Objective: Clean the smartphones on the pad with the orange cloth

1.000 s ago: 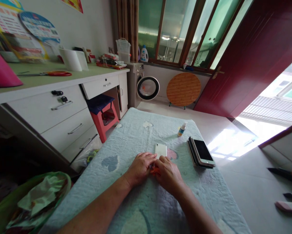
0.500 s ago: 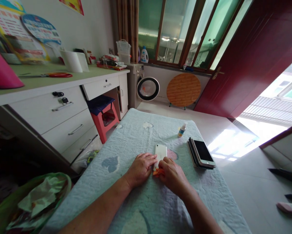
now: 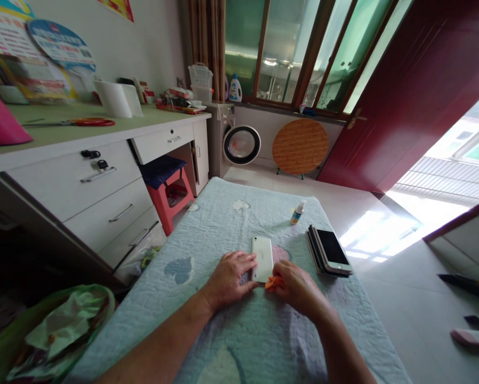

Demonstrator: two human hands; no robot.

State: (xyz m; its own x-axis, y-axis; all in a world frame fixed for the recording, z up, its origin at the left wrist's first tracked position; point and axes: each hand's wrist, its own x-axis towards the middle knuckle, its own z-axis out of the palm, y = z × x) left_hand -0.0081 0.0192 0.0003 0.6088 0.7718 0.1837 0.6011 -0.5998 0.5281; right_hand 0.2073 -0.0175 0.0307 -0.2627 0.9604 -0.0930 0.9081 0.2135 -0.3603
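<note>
A white phone [image 3: 262, 258] lies back-up on the quilted light-blue cover of the table [image 3: 223, 224]. My left hand [image 3: 230, 277] rests beside it, fingers curled against its left edge and near corner. My right hand [image 3: 297, 288] sits just right of the phone, fingers pinched round a small orange thing [image 3: 273, 282] that I cannot make out further. A stack of phones [image 3: 327, 249] lies to the right, the top one screen-up. A small spray bottle [image 3: 297, 212] stands beyond them.
A white desk with drawers [image 3: 91, 176] runs along the left, a red stool [image 3: 168, 186] under it. A green bin with rubbish [image 3: 59, 330] sits at the lower left. A washing machine [image 3: 239, 141] and a round folded table [image 3: 300, 145] stand against the far wall.
My right hand has slid rightward off the white phone with the orange thing, uncovering most of the phone. My left hand has stayed at the phone's left edge.
</note>
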